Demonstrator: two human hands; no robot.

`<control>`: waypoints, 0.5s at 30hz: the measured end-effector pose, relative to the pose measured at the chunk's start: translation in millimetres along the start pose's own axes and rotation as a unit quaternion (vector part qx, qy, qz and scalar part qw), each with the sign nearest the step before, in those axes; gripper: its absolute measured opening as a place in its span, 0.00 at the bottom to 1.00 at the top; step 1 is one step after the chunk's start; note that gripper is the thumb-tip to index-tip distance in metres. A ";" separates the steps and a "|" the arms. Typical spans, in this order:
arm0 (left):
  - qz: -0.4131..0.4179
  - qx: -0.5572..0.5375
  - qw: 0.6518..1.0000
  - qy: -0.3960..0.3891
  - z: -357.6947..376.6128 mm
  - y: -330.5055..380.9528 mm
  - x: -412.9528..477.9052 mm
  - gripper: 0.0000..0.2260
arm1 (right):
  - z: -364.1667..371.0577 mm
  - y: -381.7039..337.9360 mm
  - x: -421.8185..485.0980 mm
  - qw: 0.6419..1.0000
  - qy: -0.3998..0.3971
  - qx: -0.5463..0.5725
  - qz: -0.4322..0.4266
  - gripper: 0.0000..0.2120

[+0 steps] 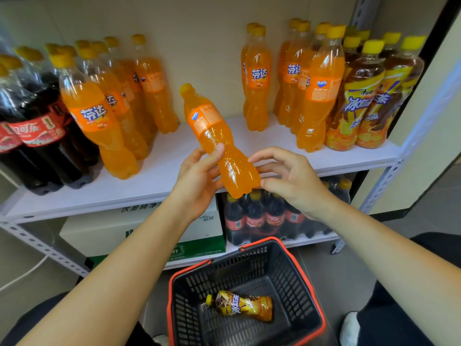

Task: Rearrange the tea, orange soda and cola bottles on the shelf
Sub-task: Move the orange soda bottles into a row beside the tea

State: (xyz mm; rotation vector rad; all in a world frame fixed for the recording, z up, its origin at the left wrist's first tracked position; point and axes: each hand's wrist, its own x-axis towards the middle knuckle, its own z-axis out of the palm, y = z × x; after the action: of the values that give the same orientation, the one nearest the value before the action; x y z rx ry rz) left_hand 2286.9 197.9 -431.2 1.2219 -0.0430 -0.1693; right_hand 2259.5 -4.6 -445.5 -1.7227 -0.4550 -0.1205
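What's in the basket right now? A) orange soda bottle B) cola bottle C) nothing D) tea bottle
D: a yellow-capped tea bottle lies on its side in the basket; the orange soda bottle is up in the left hand.

— We have bright, even light here; only soft shadows lie on the shelf (174, 156).
— We also see glints on the cola bottles (37, 108), lines bowed at the edges, and smeared detail far left.
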 end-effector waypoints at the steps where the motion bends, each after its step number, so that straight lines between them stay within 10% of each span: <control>1: 0.010 0.013 1.000 0.003 0.2 -1.6 -0.8 0.29 | -0.1 0.6 0.3 1.000 0.004 0.009 0.013 0.16; 15: 0.151 0.140 0.979 -0.005 11.6 -7.4 -8.8 0.28 | 22.5 5.7 2.1 0.992 0.055 -0.110 0.023 0.26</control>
State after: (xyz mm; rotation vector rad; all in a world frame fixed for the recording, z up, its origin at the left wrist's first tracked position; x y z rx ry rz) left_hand 2275.9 186.0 -433.7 1.4781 -0.2680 0.1008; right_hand 2259.7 16.8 -454.8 -1.9294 -0.3306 -0.2386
